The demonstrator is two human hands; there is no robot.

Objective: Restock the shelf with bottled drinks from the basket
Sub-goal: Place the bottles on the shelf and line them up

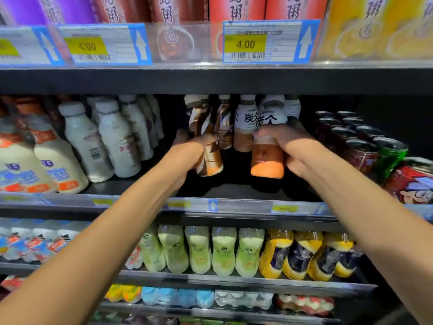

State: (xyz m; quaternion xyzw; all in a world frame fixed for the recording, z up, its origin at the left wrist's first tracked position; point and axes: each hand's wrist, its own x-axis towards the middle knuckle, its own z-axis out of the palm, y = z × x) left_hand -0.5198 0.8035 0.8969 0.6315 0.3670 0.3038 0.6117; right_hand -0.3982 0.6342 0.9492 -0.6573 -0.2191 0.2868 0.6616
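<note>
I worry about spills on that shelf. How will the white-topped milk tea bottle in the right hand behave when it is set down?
The milk tea bottle looks full, so probably heavy for its size. It is tall and narrow, so likely to tip if nudged. The right hand wraps its glossy label, which may be slippery.

I read this as a shop's drinks aisle: tiered dark shelves [210, 82] packed with rows of bottled drinks [225, 250] and cans [362, 153], yellow price tags [245, 44] reading 4.00 with barcodes clipped along shelf edges.
</note>
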